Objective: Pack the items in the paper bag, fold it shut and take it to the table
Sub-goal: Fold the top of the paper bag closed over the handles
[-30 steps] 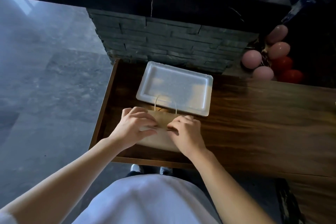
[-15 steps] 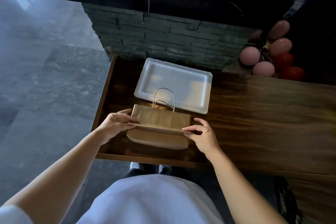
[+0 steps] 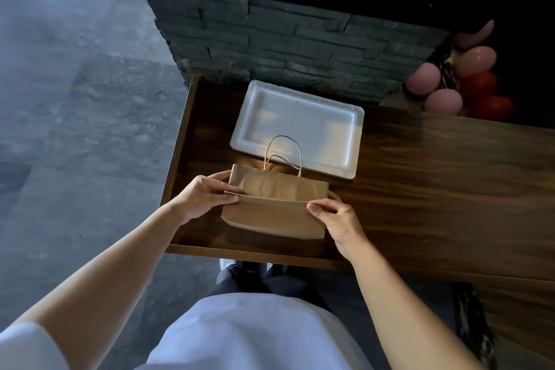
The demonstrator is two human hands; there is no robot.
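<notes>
Seen from a head-worn camera looking down, a person in a pale shirt stands at the corner of a dark wooden counter (image 3: 420, 189). A brown paper bag (image 3: 274, 204) rests on the counter just in front of them, its top section creased over along a horizontal fold and its twine handles (image 3: 283, 153) looping up over the near edge of a white foam tray (image 3: 300, 126) that sits just behind it, empty. The left hand (image 3: 199, 198) pinches the left end of the fold, thumb on the front and fingers wrapped behind; the right hand (image 3: 338, 216) pinches the right end the same way — both closed on the bag. What is inside the bag cannot be seen. Pink and red balloons (image 3: 468, 84) cluster at the far right, beyond a grey stone-faced wall (image 3: 285, 45). The fold looks made but loose, and the carry appears to remain. Held only at its ends, the crease could spring open as the bag lifts, or the bag could sag in the middle — and the upright handles might catch the tray's rim and drag it along.
</notes>
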